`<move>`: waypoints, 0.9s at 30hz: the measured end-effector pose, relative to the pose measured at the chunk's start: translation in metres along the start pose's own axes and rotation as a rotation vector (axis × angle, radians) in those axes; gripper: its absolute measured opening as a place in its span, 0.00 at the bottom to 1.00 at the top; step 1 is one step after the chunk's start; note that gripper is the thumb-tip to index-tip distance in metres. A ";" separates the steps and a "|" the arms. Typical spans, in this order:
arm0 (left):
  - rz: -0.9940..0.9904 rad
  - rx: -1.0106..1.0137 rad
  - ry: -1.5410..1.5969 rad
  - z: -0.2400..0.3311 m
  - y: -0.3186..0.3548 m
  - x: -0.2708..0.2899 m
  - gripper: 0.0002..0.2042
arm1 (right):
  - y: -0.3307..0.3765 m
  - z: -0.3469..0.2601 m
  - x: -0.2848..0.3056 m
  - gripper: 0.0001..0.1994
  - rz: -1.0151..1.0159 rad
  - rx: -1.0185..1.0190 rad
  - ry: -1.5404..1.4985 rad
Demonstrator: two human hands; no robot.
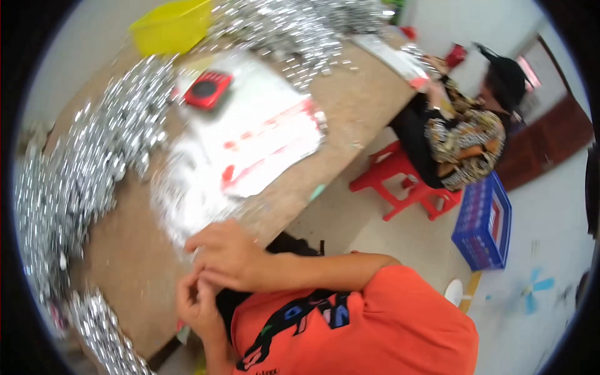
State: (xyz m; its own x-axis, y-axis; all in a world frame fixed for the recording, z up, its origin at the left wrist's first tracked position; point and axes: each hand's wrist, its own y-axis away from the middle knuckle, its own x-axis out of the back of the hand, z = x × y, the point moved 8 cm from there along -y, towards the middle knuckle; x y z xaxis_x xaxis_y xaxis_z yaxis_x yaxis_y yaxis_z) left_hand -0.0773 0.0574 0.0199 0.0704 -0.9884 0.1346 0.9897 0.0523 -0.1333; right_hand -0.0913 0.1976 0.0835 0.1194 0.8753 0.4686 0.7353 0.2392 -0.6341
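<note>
My right hand (225,253) and my left hand (197,306) meet at the near edge of a brown table (350,106). Their fingers curl and pinch together at one spot. Blur hides whatever small thing may lie between the fingertips. My right forearm runs back to my orange sleeve (400,294). Just beyond my hands lies a patch of small shiny silver pieces (187,200) on white sheets with red marks (262,137). Large heaps of the same silver pieces (75,181) ring the table's far side.
A red and black box (207,89) sits on the white sheets and a yellow tub (169,26) stands beyond it. Another person (465,134) sits on a red stool (406,184) at the table's end. A blue crate (484,222) rests on the floor.
</note>
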 end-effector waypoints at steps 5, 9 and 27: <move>-0.195 0.293 0.436 0.000 -0.009 -0.019 0.05 | 0.006 -0.011 0.019 0.05 0.170 0.028 -0.063; -0.370 0.405 0.762 0.006 -0.003 -0.030 0.07 | 0.007 -0.024 0.028 0.05 0.190 0.072 -0.045; -0.269 0.530 0.879 0.030 0.021 -0.025 0.04 | 0.007 -0.021 0.006 0.08 -0.203 -0.120 -0.219</move>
State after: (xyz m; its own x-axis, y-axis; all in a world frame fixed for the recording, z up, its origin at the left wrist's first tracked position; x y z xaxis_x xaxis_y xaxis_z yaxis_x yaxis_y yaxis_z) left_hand -0.0548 0.0872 0.0434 -0.0643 -0.7211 -0.6898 0.9019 -0.3378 0.2691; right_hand -0.0715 0.1956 0.0949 -0.1747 0.8873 0.4268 0.8046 0.3785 -0.4575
